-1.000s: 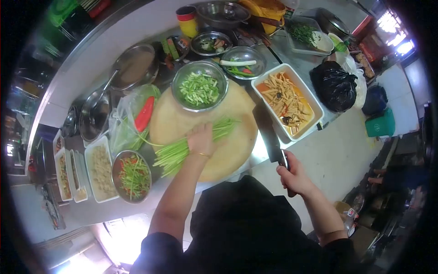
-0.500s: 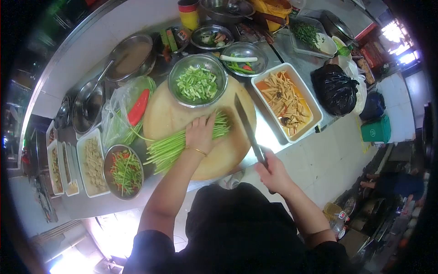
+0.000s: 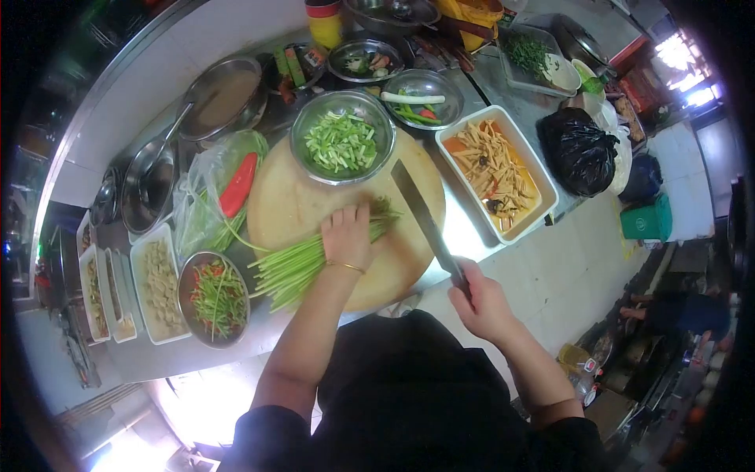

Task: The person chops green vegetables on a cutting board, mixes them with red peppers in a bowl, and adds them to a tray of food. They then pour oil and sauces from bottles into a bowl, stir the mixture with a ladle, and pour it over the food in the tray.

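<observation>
A bundle of long green stalks (image 3: 295,270) lies across the round wooden board (image 3: 314,200). My left hand (image 3: 347,236), with a bracelet at its wrist, is closed over the bundle near its right end. To the right, my right hand (image 3: 481,300) grips the handle of a cleaver (image 3: 425,216). Its blade points up and to the left, over the board's right side, apart from the stalks. A steel bowl of chopped green pieces (image 3: 340,143) stands on the back of the board.
Right of the board is a white tray of yellowish strips (image 3: 495,177), with a black plastic bag (image 3: 576,153) beyond. At the left are a red pepper (image 3: 238,186), a bowl of cut vegetables (image 3: 214,299) and a white tray (image 3: 160,285). Another person (image 3: 688,315) is far right.
The cleaver's blade has shifted slightly left, and my right hand has moved a little right and down. My left hand stays on the stalks, which have moved slightly.
</observation>
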Tool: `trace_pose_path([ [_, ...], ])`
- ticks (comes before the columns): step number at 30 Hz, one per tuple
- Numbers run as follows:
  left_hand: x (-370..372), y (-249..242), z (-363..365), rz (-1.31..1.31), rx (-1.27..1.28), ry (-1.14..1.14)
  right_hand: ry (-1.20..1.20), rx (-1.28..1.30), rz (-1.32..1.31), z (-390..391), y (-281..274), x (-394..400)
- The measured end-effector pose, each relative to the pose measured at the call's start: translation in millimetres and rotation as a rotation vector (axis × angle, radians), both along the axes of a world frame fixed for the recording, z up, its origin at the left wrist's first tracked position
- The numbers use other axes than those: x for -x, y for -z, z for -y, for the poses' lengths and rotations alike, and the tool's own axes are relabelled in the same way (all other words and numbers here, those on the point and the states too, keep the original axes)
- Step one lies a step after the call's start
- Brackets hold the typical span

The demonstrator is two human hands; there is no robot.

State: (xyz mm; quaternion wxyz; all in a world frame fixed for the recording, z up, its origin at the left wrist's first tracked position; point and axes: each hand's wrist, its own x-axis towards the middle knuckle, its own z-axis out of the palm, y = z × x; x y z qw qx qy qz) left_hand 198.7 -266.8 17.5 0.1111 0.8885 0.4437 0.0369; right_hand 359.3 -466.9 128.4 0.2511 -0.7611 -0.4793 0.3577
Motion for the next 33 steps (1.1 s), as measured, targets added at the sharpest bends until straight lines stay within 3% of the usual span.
trace_pose_path([
  [7, 31, -11, -9, 0.050, 0.020, 0.079, -0.096, 0.040, 0.095, 11, -19, 9],
  [11, 27, -3, -7, -0.066, 0.046, 0.047, -0.180, -0.014, 0.211, 2, 1, 31],
  [21, 14, -2, 1, -0.228, 0.090, -0.010, -0.359, 0.174, 0.328, -44, 10, 11],
  [33, 20, 3, 2, -0.156, -0.024, -0.068, -0.407, -0.018, 0.283, -109, 54, 2],
])
